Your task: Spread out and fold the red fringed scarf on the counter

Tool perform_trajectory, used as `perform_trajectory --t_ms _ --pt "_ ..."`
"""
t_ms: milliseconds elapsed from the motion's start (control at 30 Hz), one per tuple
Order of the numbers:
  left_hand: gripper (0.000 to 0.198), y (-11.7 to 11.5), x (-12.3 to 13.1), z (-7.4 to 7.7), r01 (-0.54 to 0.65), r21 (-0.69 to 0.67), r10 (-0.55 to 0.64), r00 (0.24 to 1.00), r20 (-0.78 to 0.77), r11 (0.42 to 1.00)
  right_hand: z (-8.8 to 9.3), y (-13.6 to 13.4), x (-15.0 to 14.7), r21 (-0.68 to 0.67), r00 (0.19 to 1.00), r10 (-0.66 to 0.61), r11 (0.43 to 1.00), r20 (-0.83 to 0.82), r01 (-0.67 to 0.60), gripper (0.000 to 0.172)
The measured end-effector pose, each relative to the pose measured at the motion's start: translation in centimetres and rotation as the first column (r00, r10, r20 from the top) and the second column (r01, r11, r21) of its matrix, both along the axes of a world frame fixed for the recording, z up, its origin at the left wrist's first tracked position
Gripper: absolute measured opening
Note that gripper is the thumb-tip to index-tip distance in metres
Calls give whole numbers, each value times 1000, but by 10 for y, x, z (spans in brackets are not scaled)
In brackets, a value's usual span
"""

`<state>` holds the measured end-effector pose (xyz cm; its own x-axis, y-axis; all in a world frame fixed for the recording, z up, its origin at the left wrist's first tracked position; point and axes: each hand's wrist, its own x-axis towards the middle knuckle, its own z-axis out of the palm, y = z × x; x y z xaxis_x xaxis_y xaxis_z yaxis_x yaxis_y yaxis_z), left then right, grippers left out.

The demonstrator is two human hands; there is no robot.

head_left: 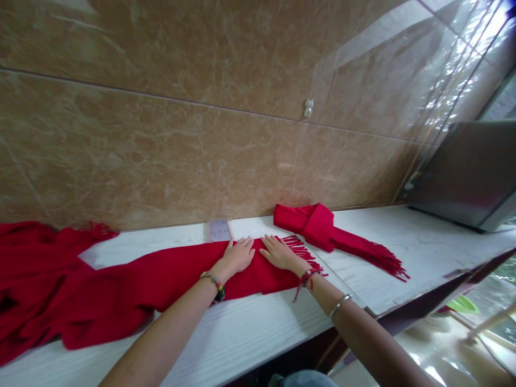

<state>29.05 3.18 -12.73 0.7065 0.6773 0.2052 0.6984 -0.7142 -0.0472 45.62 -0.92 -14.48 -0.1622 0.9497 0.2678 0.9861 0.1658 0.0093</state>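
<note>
A red scarf [173, 274] lies stretched along the white counter, flat at its right part, with a fringe at that end. My left hand [239, 255] rests on it with fingers extended, holding nothing. To its right, my right hand [282, 253] also lies flat on the scarf, close to the fringe [302, 250]. Toward the left the cloth becomes loose and rumpled, running into a heap of red fabric [28, 285]; I cannot tell whether the heap is one piece. Behind and right of my right hand sits a second red scarf [318, 223], folded into a knot-like bundle with its fringed tail spread out.
A small pale card or box [219, 231] stands near the tiled wall [181, 150], just behind the scarf. At the far right of the counter [387, 231] is a grey metal appliance [463, 172]. Below the counter's right edge a green basin [463, 304] shows.
</note>
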Motion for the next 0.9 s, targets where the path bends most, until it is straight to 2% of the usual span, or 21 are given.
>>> perform_trajectory --t_ms 133,267,467,567,667,767,833,900 --pt "47 -11 -3 -10 -93 -19 93 996 8 995 -16 2 6 74 997 60 995 45 -63 48" --pt "52 -17 -4 -5 -179 -34 179 984 -6 983 -16 0 8 74 999 48 996 19 -50 51" --pt "56 -15 -3 -7 -201 -36 201 979 6 979 -14 1 7 58 999 28 998 -40 -26 49" --pt "55 -14 -3 -9 -187 2 187 982 33 982 -6 -4 5 59 997 15 998 -70 -11 46" --pt "50 -16 -3 -6 -139 101 133 989 71 985 6 -16 6 90 996 19 996 -91 -11 47" --pt "46 -27 -7 -4 -37 187 23 997 73 982 15 -34 9 72 988 117 991 -104 -110 52" --pt "47 -43 -15 -4 15 151 -23 998 50 988 14 -48 10 29 975 187 982 -124 -184 55" --pt "50 -61 -26 -5 70 42 -71 997 8 997 8 -59 9 -2 967 214 976 -135 -216 54"
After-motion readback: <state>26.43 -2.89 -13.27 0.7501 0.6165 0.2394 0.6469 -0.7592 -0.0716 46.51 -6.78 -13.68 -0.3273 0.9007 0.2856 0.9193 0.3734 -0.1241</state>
